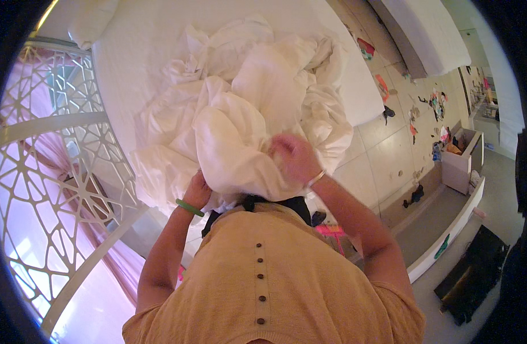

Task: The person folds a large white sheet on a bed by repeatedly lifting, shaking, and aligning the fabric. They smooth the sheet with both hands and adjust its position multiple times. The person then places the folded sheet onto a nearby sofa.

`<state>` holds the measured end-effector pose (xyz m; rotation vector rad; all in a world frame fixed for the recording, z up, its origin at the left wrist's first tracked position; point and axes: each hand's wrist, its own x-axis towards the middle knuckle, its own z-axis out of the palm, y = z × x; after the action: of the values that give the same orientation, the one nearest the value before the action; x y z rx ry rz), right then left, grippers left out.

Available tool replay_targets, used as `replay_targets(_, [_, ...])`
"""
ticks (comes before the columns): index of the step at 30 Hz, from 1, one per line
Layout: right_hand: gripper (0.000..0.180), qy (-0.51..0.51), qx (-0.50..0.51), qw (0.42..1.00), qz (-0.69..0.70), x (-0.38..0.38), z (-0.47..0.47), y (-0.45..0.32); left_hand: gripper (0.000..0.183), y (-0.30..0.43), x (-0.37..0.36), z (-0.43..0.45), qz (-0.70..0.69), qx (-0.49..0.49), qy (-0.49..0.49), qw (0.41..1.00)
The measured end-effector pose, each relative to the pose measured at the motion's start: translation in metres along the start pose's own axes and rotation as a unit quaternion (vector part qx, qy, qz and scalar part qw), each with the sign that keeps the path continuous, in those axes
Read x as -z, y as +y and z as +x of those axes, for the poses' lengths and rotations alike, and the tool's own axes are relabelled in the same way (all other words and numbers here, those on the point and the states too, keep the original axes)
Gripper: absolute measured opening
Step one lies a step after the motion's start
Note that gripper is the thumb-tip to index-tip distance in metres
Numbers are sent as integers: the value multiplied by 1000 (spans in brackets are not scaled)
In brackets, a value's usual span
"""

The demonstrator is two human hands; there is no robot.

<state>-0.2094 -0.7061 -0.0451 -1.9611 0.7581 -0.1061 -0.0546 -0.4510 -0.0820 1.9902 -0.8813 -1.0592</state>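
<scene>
A large crumpled white bedding cover lies in loose folds on a bed with a white sheet, and its near edge reaches my waist. My left hand, with a green bangle at the wrist, is closed on the near left edge of the cover. Slightly blurred, my right hand wears a pale metal bangle and grips the cloth at the near right of the bunched folds. What lies under the folds is hidden.
A white lattice partition stands close on the left. On the right, small items lie scattered over the tiled floor. Farther right are an open box with things in it, a low white board edge and a flat black object.
</scene>
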Motion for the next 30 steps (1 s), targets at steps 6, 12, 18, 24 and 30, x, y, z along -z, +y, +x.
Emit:
replay_targets(6, [22, -184, -42, 938, -292, 16, 60, 88, 23, 36, -3, -3, 195, 0, 97, 976])
replay_targets(12, [27, 44, 71, 976, -202, 52, 69, 60, 17, 31, 19, -14, 199, -30, 141, 969])
replay_targets(18, [32, 25, -80, 991, 108, 138, 75, -6, 14, 53, 60, 10, 146, -67, 150, 976])
replay_targets(24, [29, 11, -136, 990, 38, 225, 81, -20, 17, 62, 87, 4, 352, -133, 45, 926])
replay_targets(30, [31, -29, -168, 965, 197, 229, 80, -21, 17, 67, 92, 6, 337, -131, 63, 930])
